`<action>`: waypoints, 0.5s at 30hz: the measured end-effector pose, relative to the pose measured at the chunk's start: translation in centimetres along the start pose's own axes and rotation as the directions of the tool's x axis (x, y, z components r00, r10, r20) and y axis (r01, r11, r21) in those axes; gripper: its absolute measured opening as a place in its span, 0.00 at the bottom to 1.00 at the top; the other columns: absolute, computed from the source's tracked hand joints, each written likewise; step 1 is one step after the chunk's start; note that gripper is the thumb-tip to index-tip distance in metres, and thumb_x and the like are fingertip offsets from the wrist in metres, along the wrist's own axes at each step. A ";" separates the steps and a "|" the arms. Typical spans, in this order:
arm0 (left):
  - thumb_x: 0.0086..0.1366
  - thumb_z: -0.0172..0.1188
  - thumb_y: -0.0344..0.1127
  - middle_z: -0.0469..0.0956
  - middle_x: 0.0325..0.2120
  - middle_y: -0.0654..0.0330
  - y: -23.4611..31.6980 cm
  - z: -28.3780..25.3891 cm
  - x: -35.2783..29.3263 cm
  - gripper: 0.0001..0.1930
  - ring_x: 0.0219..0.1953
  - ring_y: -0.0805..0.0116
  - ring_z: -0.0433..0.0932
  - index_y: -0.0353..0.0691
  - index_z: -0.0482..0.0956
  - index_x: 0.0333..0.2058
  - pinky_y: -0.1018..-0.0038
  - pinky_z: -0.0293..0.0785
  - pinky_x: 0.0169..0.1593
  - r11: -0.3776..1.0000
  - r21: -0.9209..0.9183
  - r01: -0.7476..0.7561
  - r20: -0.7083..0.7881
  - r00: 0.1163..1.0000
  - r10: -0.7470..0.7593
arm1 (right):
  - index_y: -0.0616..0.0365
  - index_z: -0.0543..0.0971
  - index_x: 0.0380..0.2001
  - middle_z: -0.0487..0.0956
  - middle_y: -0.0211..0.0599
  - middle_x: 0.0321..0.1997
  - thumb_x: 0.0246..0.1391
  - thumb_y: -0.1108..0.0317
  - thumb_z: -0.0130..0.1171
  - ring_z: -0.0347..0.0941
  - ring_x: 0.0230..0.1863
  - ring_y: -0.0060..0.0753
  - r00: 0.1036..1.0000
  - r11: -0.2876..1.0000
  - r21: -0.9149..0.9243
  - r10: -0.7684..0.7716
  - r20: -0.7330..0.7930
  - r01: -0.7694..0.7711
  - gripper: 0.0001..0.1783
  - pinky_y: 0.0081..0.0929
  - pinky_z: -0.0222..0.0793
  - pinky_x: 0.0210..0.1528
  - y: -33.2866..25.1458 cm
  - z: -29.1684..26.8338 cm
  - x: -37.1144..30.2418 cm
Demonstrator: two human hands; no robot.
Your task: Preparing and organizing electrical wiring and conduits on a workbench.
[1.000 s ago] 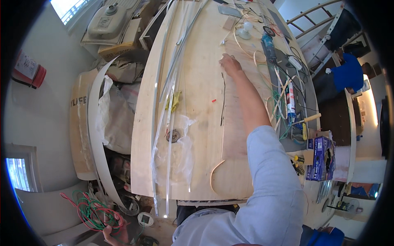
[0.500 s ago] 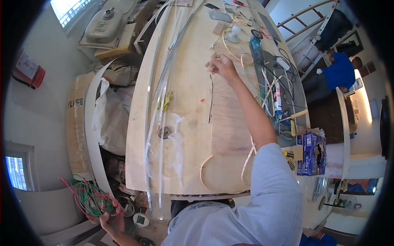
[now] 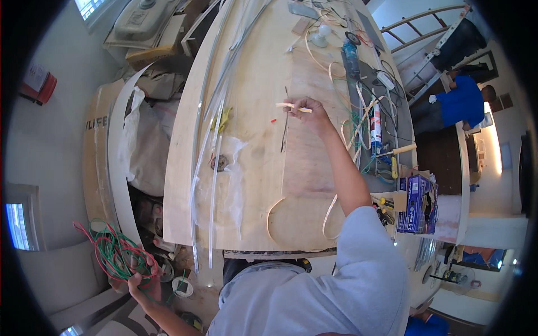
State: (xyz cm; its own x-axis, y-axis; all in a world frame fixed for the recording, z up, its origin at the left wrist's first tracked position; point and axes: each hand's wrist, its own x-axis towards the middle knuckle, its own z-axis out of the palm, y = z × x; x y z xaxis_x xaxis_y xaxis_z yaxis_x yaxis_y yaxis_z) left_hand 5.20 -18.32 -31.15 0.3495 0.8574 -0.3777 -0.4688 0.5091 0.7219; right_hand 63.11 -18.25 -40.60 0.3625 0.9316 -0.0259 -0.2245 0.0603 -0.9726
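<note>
My left hand [image 3: 144, 287] is off the table at the lower left, closed around a loose coil of red and green wires [image 3: 120, 255]. Over the middle of the wooden board, my right hand [image 3: 311, 112] pinches a short, slim, pale stick [image 3: 296, 107], whose exact kind is too small to tell. A thin dark strip [image 3: 283, 134] lies on the board just below and left of that hand. Near it is a tiny red piece [image 3: 273, 121]. Two curved ends of pale edging strip [image 3: 269, 215] rest toward the board's near edge.
Long metal and clear strips [image 3: 213, 140] run along the board's left side. At the right lie an angle grinder [image 3: 351, 56], a sealant tube [image 3: 375, 127], tangled cables and a purple box [image 3: 419, 204]. A light bulb [image 3: 321, 33] stands farther back. Another person in blue [image 3: 460, 102] works beyond.
My right hand has come nearer to me, and the pale stick in its fingers now shows plainly. The view has shifted slightly. My left hand still holds the wires.
</note>
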 end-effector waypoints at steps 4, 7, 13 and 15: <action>0.45 0.57 0.39 0.68 0.35 0.53 0.3 0.5 0.0 0.41 0.31 0.67 0.69 0.28 0.54 0.59 0.74 0.65 0.32 0.999 0.032 -0.005 -0.023 1.000 0.006 | 0.57 0.76 0.24 0.78 0.42 0.44 0.47 0.82 0.58 0.75 0.45 0.32 0.980 0.973 -0.140 -0.167 0.106 0.181 0.07 0.27 0.72 0.48 1.2 0.6 -1.5; 0.45 0.57 0.39 0.68 0.35 0.53 0.4 0.6 -0.2 0.41 0.33 0.68 0.69 0.28 0.55 0.59 0.74 0.66 0.33 0.998 0.057 0.001 -0.052 0.999 0.002 | 0.57 0.75 0.24 0.78 0.44 0.43 0.47 0.83 0.58 0.75 0.44 0.32 0.979 0.979 -0.120 -0.147 0.140 0.165 0.08 0.27 0.72 0.47 1.3 2.2 -2.6; 0.45 0.57 0.41 0.67 0.35 0.54 0.2 0.8 0.4 0.42 0.29 0.69 0.68 0.27 0.54 0.58 0.75 0.64 0.32 1.000 0.019 0.006 -0.018 1.000 -0.005 | 0.58 0.74 0.29 0.80 0.42 0.37 0.50 0.78 0.57 0.76 0.33 0.25 0.991 0.987 -0.144 -0.053 0.126 0.071 0.04 0.20 0.72 0.33 0.9 7.7 -5.0; 0.44 0.57 0.41 0.67 0.35 0.54 0.0 0.9 0.6 0.42 0.29 0.69 0.68 0.26 0.54 0.58 0.75 0.63 0.32 1.000 0.019 0.002 0.003 1.000 -0.002 | 0.58 0.72 0.33 0.80 0.42 0.35 0.51 0.77 0.56 0.75 0.27 0.23 0.988 0.994 -0.107 0.018 0.152 -0.002 0.06 0.19 0.71 0.28 1.1 11.2 -5.6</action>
State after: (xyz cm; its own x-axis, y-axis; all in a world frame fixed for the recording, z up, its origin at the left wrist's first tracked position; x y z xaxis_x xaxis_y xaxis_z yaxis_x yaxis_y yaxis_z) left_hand 6.16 -17.90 -30.85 0.3531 0.8560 -0.3776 -0.4524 0.5095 0.7319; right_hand 50.74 -19.41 -38.94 0.2167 0.9762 -0.0082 -0.1269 0.0198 -0.9917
